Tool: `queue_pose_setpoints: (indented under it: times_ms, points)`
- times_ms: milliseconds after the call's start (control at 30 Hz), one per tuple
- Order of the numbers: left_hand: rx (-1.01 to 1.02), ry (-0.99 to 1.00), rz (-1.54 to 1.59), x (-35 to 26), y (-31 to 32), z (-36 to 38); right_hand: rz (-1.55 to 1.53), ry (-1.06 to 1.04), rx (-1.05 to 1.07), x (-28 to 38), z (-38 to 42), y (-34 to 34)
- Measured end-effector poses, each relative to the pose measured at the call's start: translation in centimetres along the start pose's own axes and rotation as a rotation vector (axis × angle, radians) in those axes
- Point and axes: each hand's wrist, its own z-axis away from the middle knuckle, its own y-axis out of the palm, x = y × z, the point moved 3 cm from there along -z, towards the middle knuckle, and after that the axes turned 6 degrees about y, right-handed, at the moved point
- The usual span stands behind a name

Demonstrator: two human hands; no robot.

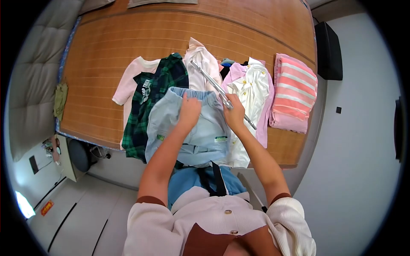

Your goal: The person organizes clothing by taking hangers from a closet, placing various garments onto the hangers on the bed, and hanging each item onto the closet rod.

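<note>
The right hand (234, 112) clasped a slanted silver metal rod (209, 79) that, if tipped, might have snagged the pale-blue elastic-waisted cloth garment (206, 121) mid-frame, where the left hand (190, 111) lay, its grip unclear.

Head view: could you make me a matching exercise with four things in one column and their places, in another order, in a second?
Things
1. Long silver metal bar
2. Pale blue elastic-waisted garment
3. Dark green plaid shirt
4. Folded coral-and-white striped cloth

Places
A. Under the left hand, which is at its waistband
B. Right of the glossy white buttoned shirt
C. In the right hand
D. Partly over a pale pink top

Pairs: 1-C, 2-A, 3-D, 4-B
</note>
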Motion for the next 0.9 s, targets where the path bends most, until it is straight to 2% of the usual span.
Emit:
queue_pose_setpoints:
  times_ms: [67, 167, 200, 233, 300, 333, 433, 467, 500, 533, 600, 667, 700, 767, 800, 900]
  points:
    - [0.002, 0.159, 0.013, -2.4, -0.6, 2.1, 0.043, -0.032, 0.047, 0.1, -1.4, 1.5]
    - [-0.148, 0.163, 0.111, -6.2, -1.3, 5.8, 0.141, -0.015, 0.133, 1.4, -1.5, 3.6]
    - [-0.178, 0.167, 0.128, -7.2, -2.3, 6.9, 0.212, -0.006, 0.236, 0.7, -0.7, 4.6]
    - [-0.165, 0.133, 0.156, -7.6, -2.8, 8.1, 0.292, -0.006, 0.353, 0.3, 0.3, 5.3]
    - [-0.142, 0.065, 0.218, -8.4, -3.6, 10.1, 0.397, -0.004, 0.416, -2.0, 2.9, 6.3]
    - [-0.060, -0.039, 0.268, -8.2, -2.1, 11.4, 0.390, 0.009, 0.429, -3.6, 4.4, 6.3]
    - [0.024, -0.123, 0.176, -6.3, -1.8, 14.1, 0.387, 0.061, 0.483, -7.6, 8.5, 5.0]
    - [-0.001, -0.437, 0.437, -5.2, 0.3, 15.1, 0.396, 0.087, 0.509, -8.5, 9.5, 4.5]
    - [-0.035, -0.434, 0.481, -4.8, 0.3, 15.4, 0.404, 0.113, 0.532, -8.4, 10.0, 3.9]
    - [-0.069, -0.429, 0.526, -4.5, 0.5, 15.5, 0.394, 0.097, 0.521, -8.1, 10.4, 3.3]
    - [-0.086, -0.411, 0.574, -4.1, 0.4, 15.1, 0.282, 0.008, 0.340, -6.7, 10.2, 1.4]
    - [-0.201, -0.406, 0.414, -3.4, -1.0, 14.6, 0.106, -0.098, 0.088, -4.5, 9.7, -1.0]
    - [-0.260, -0.406, 0.332, -3.1, -1.8, 14.4, 0.032, -0.075, 0.046, -3.9, 9.3, -2.1]
    - [-0.323, -0.558, 0.337, -2.8, -2.5, 14.1, -0.118, -0.035, -0.040, -2.6, 8.7, -4.6]
    - [-0.317, -0.612, 0.342, -2.4, -2.0, 14.4, -0.146, 0.052, -0.009, -1.3, 8.7, -6.0]
    - [-0.303, -0.701, 0.441, -1.4, 0.6, 15.4, -0.202, 0.009, 0.126, -1.1, 9.7, -7.7]
